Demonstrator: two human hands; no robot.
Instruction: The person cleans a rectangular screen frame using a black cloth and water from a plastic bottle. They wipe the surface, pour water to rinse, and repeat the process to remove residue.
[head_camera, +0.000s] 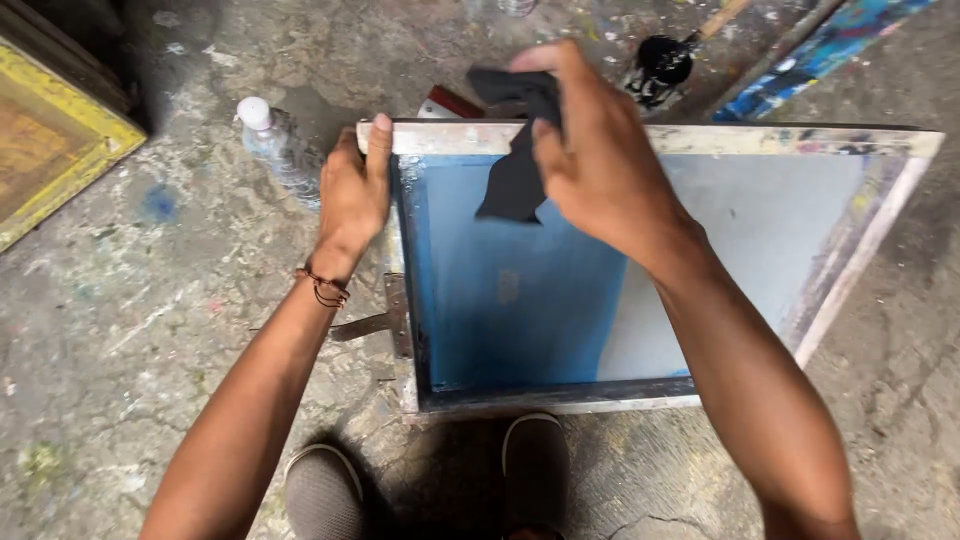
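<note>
Concrete floor (150, 330): hands grip rag (515, 170), frame (500, 138).

— That frame (640, 138), what is it made of?
— Worn wood, matt and paint-stained, with a smooth blue-coated mesh (510, 300) stretched inside. A rusty metal hinge (395, 315) sits on its left side.
— And the dark rag (515, 180)?
— Soft matt black cloth.
— The floor (130, 300)?
— Rough concrete, paint-flecked. The bottle (280, 150) at far left is clear glossy plastic.
</note>
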